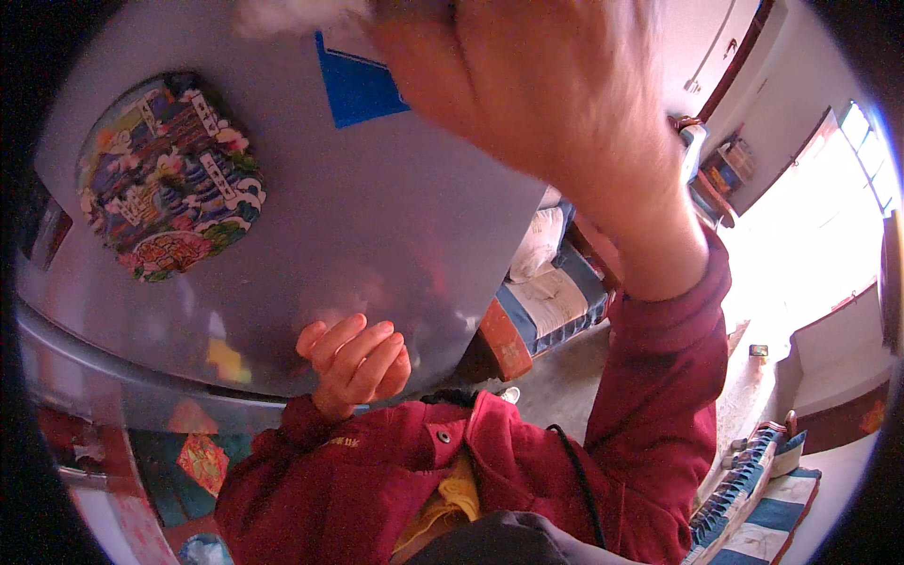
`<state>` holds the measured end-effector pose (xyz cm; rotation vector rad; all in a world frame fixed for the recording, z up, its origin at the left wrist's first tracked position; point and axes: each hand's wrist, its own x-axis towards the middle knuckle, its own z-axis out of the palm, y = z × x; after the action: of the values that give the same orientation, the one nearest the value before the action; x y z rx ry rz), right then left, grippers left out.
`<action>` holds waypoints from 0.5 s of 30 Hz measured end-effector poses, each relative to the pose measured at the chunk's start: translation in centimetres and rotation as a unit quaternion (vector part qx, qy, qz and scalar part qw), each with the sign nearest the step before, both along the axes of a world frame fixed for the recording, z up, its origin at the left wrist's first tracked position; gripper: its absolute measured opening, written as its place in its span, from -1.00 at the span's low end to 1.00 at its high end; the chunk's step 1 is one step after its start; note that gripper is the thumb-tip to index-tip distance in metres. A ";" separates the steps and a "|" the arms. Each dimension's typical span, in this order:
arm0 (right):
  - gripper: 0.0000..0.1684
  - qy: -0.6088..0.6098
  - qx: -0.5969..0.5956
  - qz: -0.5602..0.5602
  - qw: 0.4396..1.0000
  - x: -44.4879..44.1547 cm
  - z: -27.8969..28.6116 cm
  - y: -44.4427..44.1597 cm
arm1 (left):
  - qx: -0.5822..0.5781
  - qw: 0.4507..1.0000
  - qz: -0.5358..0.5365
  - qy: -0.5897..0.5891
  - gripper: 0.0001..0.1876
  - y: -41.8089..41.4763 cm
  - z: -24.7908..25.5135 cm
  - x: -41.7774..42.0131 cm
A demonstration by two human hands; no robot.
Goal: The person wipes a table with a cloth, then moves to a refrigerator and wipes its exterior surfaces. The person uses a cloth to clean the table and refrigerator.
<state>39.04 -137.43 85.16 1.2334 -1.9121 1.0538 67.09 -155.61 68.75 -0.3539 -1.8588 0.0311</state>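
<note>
My right hand is raised large across the top of the view, in front of a glossy grey door that looks like a refrigerator's. Its fingers are mostly cut off or hidden; a blurred white thing, perhaps a cloth, shows beside it, and the grip cannot be made out. Just below that hand a blue sticker is on the door. Lower down, my left hand is near the door with fingers loosely curled, nothing visible in them. A colourful, roughly round decoration with writing is on the door at the left.
A wooden sofa with a patterned cushion stands beyond the door's edge. Another seat with a striped blue and white cover is at the lower right. A bright doorway lies at the right. A red and gold paper decoration shows at the lower left.
</note>
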 end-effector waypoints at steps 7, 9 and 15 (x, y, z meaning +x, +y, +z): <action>-0.46 0.019 -0.023 0.054 0.998 0.2 7.8 0.9 | -0.004 1.000 -0.011 0.021 -0.83 -0.1 0.3 -0.4; -0.47 0.037 -0.026 0.078 0.996 0.8 10.0 0.8 | -0.004 1.000 -0.009 0.020 -0.83 0.0 0.4 -0.4; -0.48 0.115 -0.036 0.160 0.980 4.0 13.6 -0.8 | 0.007 1.000 0.003 0.011 -0.84 0.4 0.6 -0.6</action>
<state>43.08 -138.22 98.73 1.5832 -1.5198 1.0753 66.52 -155.21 69.31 -0.3365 -1.8377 0.0250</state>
